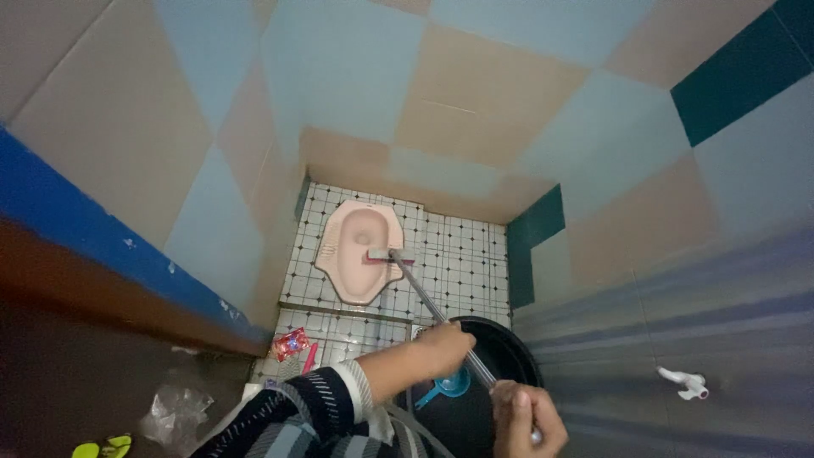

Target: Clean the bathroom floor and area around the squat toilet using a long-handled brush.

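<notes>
A small tiled washroom is seen from a head camera looking steeply down. A long-handled brush [437, 315] is gripped by both hands: the left hand [443, 348], reaching out of a dark striped sleeve [314, 407], is closed around the metal shaft partway down, and the right hand [526, 417] is clenched around the upper end, near the bottom edge of the view, so the very tip of the handle is hidden inside the fist. The red brush head is laid across the right rim of a pink squat toilet pan [358, 248], which is set into a raised floor of white tiles with small dark diamonds [458, 263]. A black tub [509, 356] is seen just behind the hands, largely covered by them, and a blue scoop [448, 386] is partly visible inside it, beneath the left wrist. On the lower step, a crumpled red wrapper [290, 343] is lying. A white wall tap [687, 383] is mounted on the right wall. At the bottom left, a clear plastic bag [176, 411] and something bright yellow-green [103, 446], cut off by the frame, are too dim to be made out clearly.
</notes>
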